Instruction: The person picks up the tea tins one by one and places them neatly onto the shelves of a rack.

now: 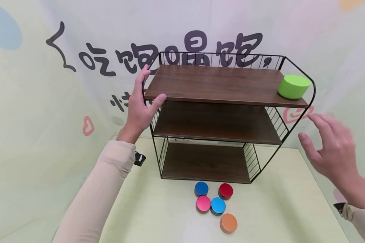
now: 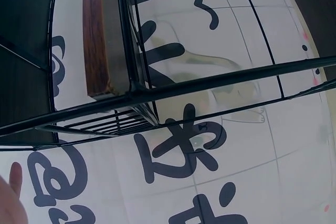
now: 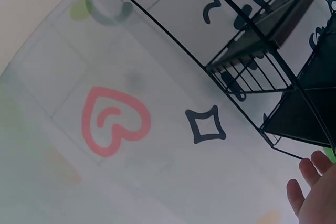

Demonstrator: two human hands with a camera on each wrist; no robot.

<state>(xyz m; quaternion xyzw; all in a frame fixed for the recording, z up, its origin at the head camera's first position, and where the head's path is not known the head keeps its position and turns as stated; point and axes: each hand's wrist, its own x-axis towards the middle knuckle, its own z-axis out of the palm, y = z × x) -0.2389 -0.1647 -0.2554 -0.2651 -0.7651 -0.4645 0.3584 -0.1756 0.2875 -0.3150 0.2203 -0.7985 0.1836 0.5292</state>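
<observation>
A three-tier shelf rack [image 1: 213, 82] with dark brown boards and a black wire frame stands upright. My left hand [image 1: 141, 108] is at its upper left corner, fingers extended along the side and thumb by the top board's front edge. In the left wrist view, only part of the left hand [image 2: 10, 198] shows below the frame. Off the rack's right side, my right hand [image 1: 334, 148] hovers with relaxed, parted fingers, holding nothing. A bright green lidded container [image 1: 293, 87] sits at the right end of the top board.
In front of the rack, several round tins stand on the pale table [image 1: 158, 216]: dark blue [image 1: 201, 188], red [image 1: 226, 191], pink [image 1: 203, 204], light blue [image 1: 218, 206] and orange [image 1: 228, 223]. A printed cloth [image 1: 64, 101] hangs behind.
</observation>
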